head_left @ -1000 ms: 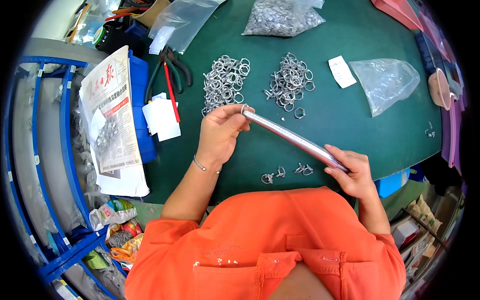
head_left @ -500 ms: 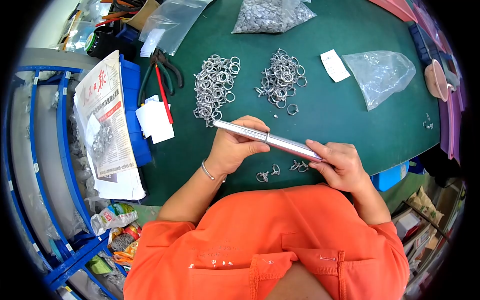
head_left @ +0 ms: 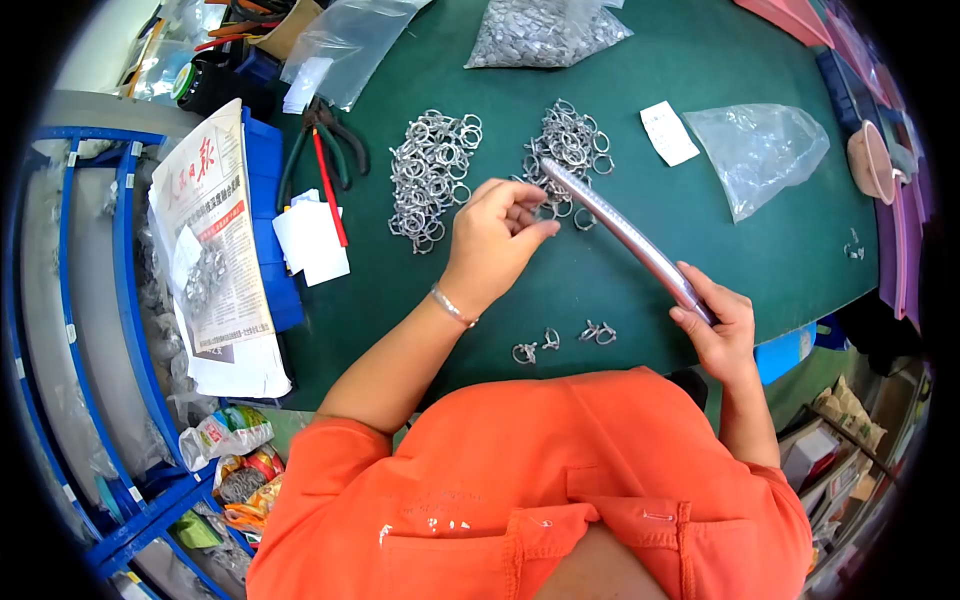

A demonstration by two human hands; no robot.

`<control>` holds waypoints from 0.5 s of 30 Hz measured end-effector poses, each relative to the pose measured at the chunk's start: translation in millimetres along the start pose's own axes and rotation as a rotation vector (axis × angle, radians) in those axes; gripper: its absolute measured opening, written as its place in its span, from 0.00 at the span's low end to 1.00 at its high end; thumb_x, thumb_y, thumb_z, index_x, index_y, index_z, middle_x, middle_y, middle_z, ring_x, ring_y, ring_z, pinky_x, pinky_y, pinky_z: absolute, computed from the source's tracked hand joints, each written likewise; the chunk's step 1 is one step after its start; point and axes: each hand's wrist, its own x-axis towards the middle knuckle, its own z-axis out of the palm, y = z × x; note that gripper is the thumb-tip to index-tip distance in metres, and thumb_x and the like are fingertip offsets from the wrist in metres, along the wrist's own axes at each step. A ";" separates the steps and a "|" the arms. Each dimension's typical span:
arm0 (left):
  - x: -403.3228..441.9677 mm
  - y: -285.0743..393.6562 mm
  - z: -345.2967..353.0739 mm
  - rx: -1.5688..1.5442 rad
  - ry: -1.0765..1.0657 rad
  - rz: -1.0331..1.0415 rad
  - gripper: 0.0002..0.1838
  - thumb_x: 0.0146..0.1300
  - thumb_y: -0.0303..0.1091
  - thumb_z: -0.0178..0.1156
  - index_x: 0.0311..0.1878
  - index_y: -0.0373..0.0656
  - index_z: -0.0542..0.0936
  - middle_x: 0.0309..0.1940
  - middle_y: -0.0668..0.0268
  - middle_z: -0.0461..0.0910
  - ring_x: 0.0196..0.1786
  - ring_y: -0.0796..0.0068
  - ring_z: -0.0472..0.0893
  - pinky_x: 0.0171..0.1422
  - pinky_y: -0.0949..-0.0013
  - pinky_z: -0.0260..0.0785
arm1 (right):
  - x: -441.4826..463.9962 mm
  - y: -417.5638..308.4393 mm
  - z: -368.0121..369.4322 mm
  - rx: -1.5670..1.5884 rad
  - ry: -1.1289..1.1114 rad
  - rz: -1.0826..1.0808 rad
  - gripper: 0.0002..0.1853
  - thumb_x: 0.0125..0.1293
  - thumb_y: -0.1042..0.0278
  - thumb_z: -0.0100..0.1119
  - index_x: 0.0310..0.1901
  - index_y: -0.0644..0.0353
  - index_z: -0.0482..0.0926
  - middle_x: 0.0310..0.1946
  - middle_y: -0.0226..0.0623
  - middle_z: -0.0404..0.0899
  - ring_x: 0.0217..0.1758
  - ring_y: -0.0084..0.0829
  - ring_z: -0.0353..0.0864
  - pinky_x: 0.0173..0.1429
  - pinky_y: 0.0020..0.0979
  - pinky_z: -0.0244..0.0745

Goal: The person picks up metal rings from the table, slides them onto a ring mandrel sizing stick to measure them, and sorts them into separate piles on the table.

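My right hand grips a tapered silver ring mandrel by its thick end. The thin end points up and left, at the near edge of the right ring pile. My left hand is beside the tip, thumb and fingers pinched around a small silver ring, partly hidden by the fingers. Left of that hand lies another pile of silver rings. Several loose rings are on the green table near my body, in two small groups.
A clear bag of grey metal pieces lies at the back. A flat plastic bag and a paper slip are to the right. Pliers, a red pen and a newspaper are on the left.
The ring has come off the mandrel with my left hand, which has moved up and away from the shaft. My right hand has shifted right, and the mandrel now tilts more steeply.
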 end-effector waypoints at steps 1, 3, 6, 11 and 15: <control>2.9 -0.9 6.0 -0.070 0.021 0.020 0.12 0.50 0.19 0.67 0.39 0.35 0.78 0.32 0.69 0.75 0.32 0.83 0.77 0.37 0.81 0.72 | -1.2 -0.6 0.3 0.016 0.043 -0.018 0.25 0.51 0.77 0.67 0.54 0.65 0.76 0.29 0.41 0.80 0.28 0.26 0.77 0.36 0.24 0.70; 0.5 5.0 6.3 0.019 0.000 0.077 0.12 0.49 0.21 0.67 0.39 0.36 0.78 0.34 0.68 0.75 0.31 0.82 0.78 0.36 0.79 0.72 | -3.4 -2.8 -2.3 0.014 0.037 0.012 0.25 0.51 0.77 0.66 0.54 0.66 0.76 0.30 0.41 0.81 0.29 0.26 0.77 0.37 0.23 0.70; -8.9 19.1 5.0 0.187 -0.250 0.224 0.12 0.49 0.26 0.69 0.37 0.39 0.79 0.37 0.66 0.74 0.31 0.78 0.78 0.35 0.76 0.72 | -5.7 0.2 -2.9 0.035 0.057 0.016 0.24 0.52 0.77 0.66 0.53 0.66 0.76 0.30 0.41 0.80 0.29 0.25 0.77 0.36 0.23 0.70; -33.6 15.6 23.8 0.234 -0.779 0.436 0.10 0.49 0.31 0.68 0.35 0.43 0.79 0.35 0.62 0.74 0.37 0.62 0.77 0.41 0.65 0.72 | 1.8 -2.4 4.2 0.045 0.048 0.007 0.24 0.51 0.77 0.66 0.53 0.65 0.76 0.27 0.40 0.79 0.27 0.26 0.76 0.35 0.24 0.70; -31.0 9.2 15.1 0.258 -0.713 0.438 0.08 0.50 0.29 0.66 0.35 0.42 0.79 0.34 0.61 0.76 0.37 0.62 0.78 0.41 0.66 0.73 | 2.2 -4.2 2.7 0.038 0.032 -0.030 0.25 0.51 0.76 0.67 0.53 0.65 0.77 0.24 0.40 0.77 0.25 0.28 0.75 0.34 0.25 0.70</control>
